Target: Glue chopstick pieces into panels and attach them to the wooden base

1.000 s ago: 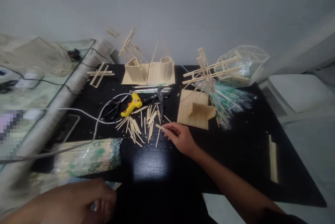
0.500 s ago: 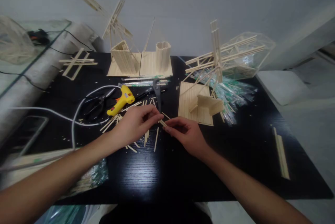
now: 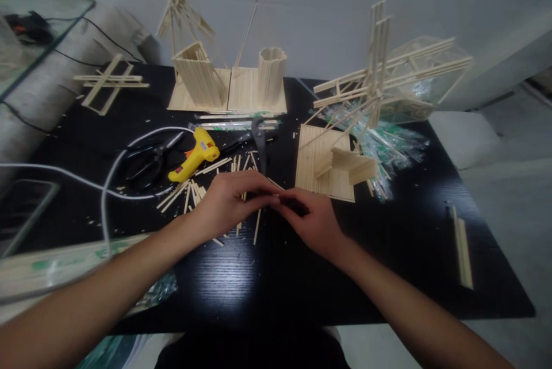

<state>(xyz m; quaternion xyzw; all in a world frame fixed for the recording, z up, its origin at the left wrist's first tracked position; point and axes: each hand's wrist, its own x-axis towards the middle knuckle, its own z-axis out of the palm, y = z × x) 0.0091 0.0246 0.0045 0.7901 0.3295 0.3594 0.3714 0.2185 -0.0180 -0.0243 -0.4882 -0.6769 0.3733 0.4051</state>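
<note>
My left hand [image 3: 230, 202] and my right hand [image 3: 314, 219] meet fingertip to fingertip over the middle of the black table [image 3: 276, 283]. Both are closed in a pinch on a short wooden stick, almost wholly hidden by the fingers. Loose cut sticks [image 3: 195, 193] lie under and beside my left hand. Just beyond the fingers are grey-jawed pliers [image 3: 259, 139]. A yellow glue gun [image 3: 196, 156] rests left of them. Close to my right hand stands a stick-built base [image 3: 308, 162] with low upright walls [image 3: 351, 165].
Behind stand two stick towers [image 3: 196, 76] [image 3: 271, 76] on flat bases. A windmill-like blade frame [image 3: 377, 70] rises at right by plastic wrappers [image 3: 388, 139]. Black-handled pliers [image 3: 150, 159] and a white cable [image 3: 106, 196] lie left. Several sticks [image 3: 462, 251] lie far right.
My hands have drawn together, so the stick that showed between them is now mostly covered. The camera view has shifted somewhat; the things on the table stay in place.
</note>
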